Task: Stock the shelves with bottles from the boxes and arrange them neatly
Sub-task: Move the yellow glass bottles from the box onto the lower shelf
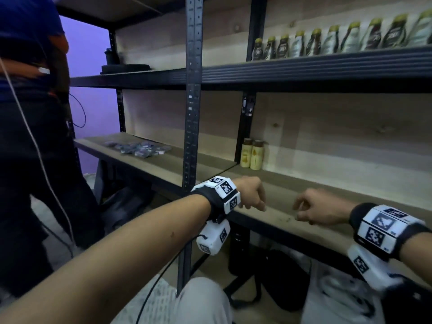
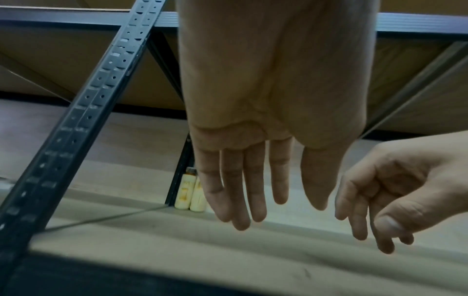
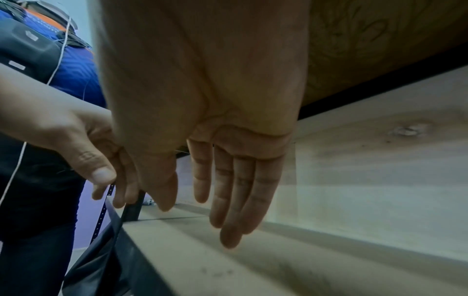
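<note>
Two pale yellow bottles (image 1: 252, 157) stand side by side at the back left corner of the lower shelf (image 1: 327, 190), against the black upright; they show small in the left wrist view too (image 2: 190, 192). A row of several dark and cream bottles (image 1: 339, 39) lines the upper shelf. My left hand (image 1: 251, 195) hangs over the front edge of the lower shelf, fingers relaxed and holding nothing (image 2: 253, 190). My right hand (image 1: 315, 210) hovers close beside it, fingers loose and empty (image 3: 228, 190). No box is in view.
A black perforated post (image 1: 192, 94) divides the two shelf bays. Small wrapped packets (image 1: 138, 148) lie on the left bay's shelf. Another person in a blue shirt (image 1: 30, 113) stands at the left with a white cable. Bags sit on the floor under the shelf.
</note>
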A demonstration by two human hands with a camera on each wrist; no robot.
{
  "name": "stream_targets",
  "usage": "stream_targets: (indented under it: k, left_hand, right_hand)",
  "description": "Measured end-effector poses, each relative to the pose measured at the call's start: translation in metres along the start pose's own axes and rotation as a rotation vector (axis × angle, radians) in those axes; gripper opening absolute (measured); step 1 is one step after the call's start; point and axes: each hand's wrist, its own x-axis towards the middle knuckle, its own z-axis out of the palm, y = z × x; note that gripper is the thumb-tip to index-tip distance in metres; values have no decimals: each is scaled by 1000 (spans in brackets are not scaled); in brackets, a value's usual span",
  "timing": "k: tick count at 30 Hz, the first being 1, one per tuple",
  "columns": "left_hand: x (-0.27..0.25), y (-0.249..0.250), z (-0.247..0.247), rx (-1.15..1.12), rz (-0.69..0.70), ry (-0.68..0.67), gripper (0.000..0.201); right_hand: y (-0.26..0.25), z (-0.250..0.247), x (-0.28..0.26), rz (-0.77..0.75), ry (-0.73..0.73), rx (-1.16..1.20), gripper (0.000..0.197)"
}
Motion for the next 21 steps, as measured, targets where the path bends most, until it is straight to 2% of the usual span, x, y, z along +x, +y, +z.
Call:
stream_targets:
  k: [3, 5, 7, 12, 15, 18, 21]
  left_hand:
    - [-11, 4, 42, -43, 15, -71, 19]
    - [-15, 3, 78, -52, 24, -167, 16]
    - [-17, 2, 113, -38, 32, -229, 17]
    - [-17, -4, 197, -31, 44, -298, 20]
    - [-14, -15, 250, -110, -19, -383, 6]
    - [-12, -31, 303, -220, -131, -427, 16]
    - [-12, -51, 355, -286, -258, -445, 16]
  right_hand:
    - [1, 29, -28, 44, -76, 77, 14]
    - [3, 51, -47, 65, -110, 71, 11]
    - [10, 73, -63, 95, -151, 59, 10]
    - [42, 136, -88, 214, -263, 240, 13]
    - [65, 183, -97, 307, -327, 355, 14]
    - [88, 232, -107, 403, -385, 437, 11]
    - [107, 282, -118, 469, -417, 429, 19]
